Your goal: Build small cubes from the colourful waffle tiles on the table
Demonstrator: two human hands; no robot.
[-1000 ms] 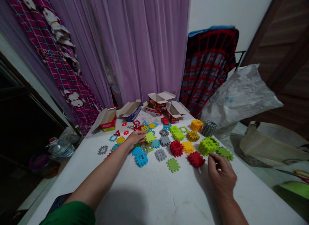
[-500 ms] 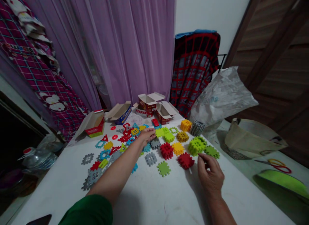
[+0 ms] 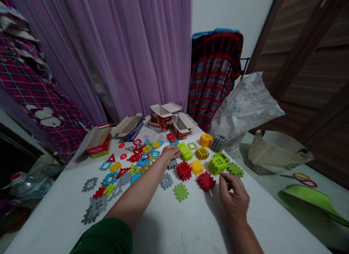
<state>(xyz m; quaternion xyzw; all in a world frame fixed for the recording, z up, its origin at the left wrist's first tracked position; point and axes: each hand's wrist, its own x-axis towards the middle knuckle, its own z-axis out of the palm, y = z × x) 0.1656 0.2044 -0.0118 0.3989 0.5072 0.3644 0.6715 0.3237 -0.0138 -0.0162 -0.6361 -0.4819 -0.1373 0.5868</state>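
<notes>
Left hand [image 3: 170, 154] lies palm-down, fingers loosely curved, just beside a lime-green plastic waffle-block stack [image 3: 185, 151]; right hand [image 3: 234, 195], half-curled and holding nothing, hovers near a red waffle-block cube [image 3: 206, 181] on the white table [image 3: 191, 225].

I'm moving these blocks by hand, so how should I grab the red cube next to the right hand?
Pinch the red waffle-block cube across two opposite notched faces, coming from the near right, where the right hand is. Its toothed edges and slots should give fingers purchase, and that side looks less crowded than the side toward the yellow block.
</notes>
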